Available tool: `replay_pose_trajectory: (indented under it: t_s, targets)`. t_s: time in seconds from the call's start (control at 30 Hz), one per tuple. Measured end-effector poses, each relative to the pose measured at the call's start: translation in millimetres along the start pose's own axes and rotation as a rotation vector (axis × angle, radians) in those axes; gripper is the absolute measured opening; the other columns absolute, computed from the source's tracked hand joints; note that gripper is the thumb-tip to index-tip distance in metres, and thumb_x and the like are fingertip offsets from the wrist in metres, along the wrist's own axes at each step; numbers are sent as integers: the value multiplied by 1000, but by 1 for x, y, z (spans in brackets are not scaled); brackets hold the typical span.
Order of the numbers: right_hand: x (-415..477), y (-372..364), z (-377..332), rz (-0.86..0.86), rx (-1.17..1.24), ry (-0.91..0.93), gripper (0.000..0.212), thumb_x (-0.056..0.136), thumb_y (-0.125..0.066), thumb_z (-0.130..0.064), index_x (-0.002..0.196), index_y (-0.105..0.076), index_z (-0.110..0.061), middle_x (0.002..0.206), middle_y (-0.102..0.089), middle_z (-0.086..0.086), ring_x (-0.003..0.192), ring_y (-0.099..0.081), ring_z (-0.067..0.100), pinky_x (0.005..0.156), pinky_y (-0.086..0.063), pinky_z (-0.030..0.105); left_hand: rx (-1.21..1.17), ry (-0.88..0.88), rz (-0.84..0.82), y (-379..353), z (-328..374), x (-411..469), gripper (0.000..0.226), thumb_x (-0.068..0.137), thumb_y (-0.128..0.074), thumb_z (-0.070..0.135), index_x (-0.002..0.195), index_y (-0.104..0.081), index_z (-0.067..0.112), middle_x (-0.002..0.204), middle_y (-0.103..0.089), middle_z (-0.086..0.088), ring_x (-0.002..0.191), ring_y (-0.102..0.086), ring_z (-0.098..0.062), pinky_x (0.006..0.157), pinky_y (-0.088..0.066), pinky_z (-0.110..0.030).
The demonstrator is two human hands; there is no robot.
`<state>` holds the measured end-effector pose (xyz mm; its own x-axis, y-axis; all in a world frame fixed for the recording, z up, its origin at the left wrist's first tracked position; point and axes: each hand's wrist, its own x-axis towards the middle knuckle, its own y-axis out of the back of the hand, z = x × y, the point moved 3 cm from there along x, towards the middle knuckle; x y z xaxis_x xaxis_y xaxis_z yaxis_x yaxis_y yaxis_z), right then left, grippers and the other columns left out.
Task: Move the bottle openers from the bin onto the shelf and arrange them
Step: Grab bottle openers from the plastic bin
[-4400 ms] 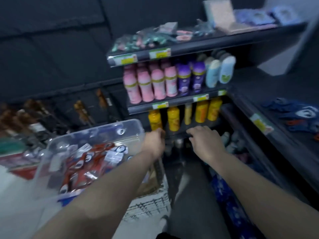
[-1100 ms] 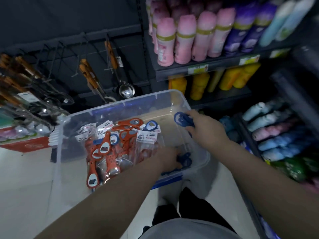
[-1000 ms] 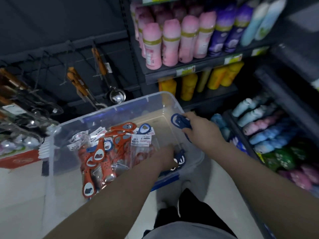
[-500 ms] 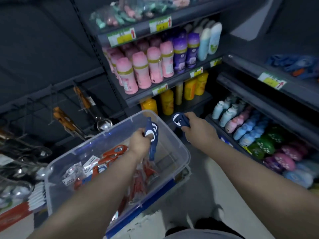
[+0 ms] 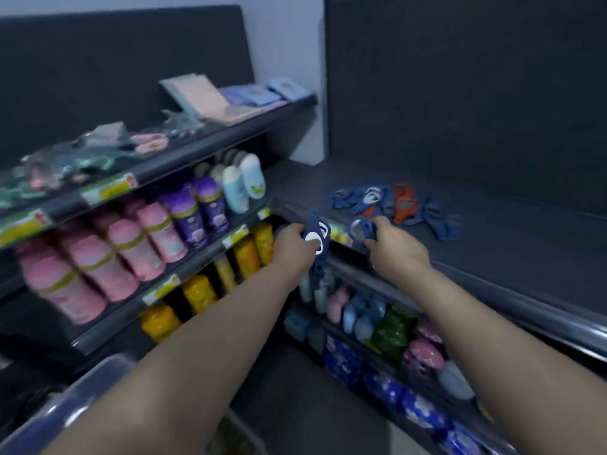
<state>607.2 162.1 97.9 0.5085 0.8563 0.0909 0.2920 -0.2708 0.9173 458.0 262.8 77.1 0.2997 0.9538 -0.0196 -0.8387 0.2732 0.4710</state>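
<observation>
Hands are raised side by side at the front lip of a broad dark grey shelf (image 5: 492, 251). The left hand (image 5: 294, 246) is curled tight round a dark blue plastic bottle opener (image 5: 316, 239) with a white oval patch. It is held nearly upright, its head above the fist and its long handle hanging below. The right hand (image 5: 395, 249) pinches a second blue opener (image 5: 361, 228) between thumb and fingers, and only its rounded head shows above them.

Neither opener touches the shelf. Further back on the shelf, beyond the right hand and apart from it, lies a loose pile of blue and orange openers (image 5: 394, 203) — jumbled, not in rows.

The rim of a clear plastic bin (image 5: 82, 399) shows at the lower left corner, under the left forearm; its contents are out of sight. To the left stand racks of pink bottles (image 5: 131, 244), purple bottles (image 5: 200, 208) and yellow bottles (image 5: 197, 290) — all blurred.
</observation>
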Motion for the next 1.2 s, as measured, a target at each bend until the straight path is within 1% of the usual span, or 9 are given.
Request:
replay_pose_trajectory:
  t_s: [0.2, 0.3, 0.37, 0.43, 0.53, 0.63, 0.83, 0.97, 1.2]
  targets:
    - [60, 35, 96, -28, -21, -186, 30, 95, -48, -21, 124, -43, -17, 118, -60, 12, 108, -56, 32, 71, -37, 34, 116, -68, -83, -93, 68, 52, 22, 86, -60, 11, 106, -67, 6, 103, -69, -14, 96, -63, -29, 78, -49, -33]
    - [85, 34, 123, -45, 31, -207, 23, 96, -47, -23, 118, -47, -16, 115, -60, 12, 106, -55, 32, 72, -37, 33, 152, -73, -122, -124, 83, 74, 26, 89, -57, 12, 115, -63, 7, 110, -68, -12, 96, -60, -25, 74, -42, -27]
    - [100, 28, 133, -53, 96, -163, 29, 98, -47, -23, 125, -47, -14, 120, -60, 14, 109, -54, 33, 75, -39, 33, 155, -53, -144, -140, 87, 89, 37, 93, -55, 13, 129, -53, 7, 120, -62, -12, 97, -56, -22, 75, -38, -24]
    - [112, 22, 138, -45, 116, -130, 47, 97, -48, -21, 142, -37, -14, 133, -52, 14, 120, -49, 32, 89, -42, 36, 163, -57, -185, -153, 85, 103, 45, 94, -55, 15, 137, -44, 7, 128, -57, -12, 101, -54, -22, 78, -39, -26]
    - [120, 16, 143, -16, -109, -93, 60, 97, -49, -29, 150, -22, -22, 141, -42, 7, 128, -40, 29, 99, -37, 41, 393, -212, -239, -167, 77, 122, 54, 88, -66, 25, 135, -44, 11, 132, -54, -10, 116, -52, -28, 92, -44, -34]
    - [118, 6, 142, -32, -226, -37, 54, 97, -45, -36, 147, -27, -31, 148, -33, -1, 131, -33, 25, 100, -32, 42, 656, -415, -294, -175, 67, 133, 60, 85, -67, 41, 137, -44, 22, 139, -45, -5, 128, -37, -30, 100, -39, -42]
    - [138, -8, 152, -139, -248, -141, 59, 101, -37, -31, 153, -9, -28, 160, -9, -1, 142, -17, 24, 108, -25, 45, 829, -512, -303, -197, 70, 158, 61, 93, -52, 49, 147, -32, 29, 151, -32, 1, 135, -26, -27, 103, -32, -45]
    - [148, -6, 153, -119, -231, -163, 53, 101, -35, -34, 151, -16, -29, 161, -5, -1, 147, -8, 23, 112, -19, 47, 711, -498, -280, -195, 74, 162, 52, 96, -51, 38, 144, -37, 24, 155, -25, 0, 136, -24, -28, 104, -31, -46]
    - [131, -3, 116, -16, -257, 41, 48, 97, -42, -20, 144, -32, -21, 158, -16, 5, 146, -12, 23, 113, -19, 44, 556, -477, -60, -141, 62, 137, 30, 95, -53, 17, 124, -57, 15, 132, -54, -5, 120, -42, -28, 94, -43, -44]
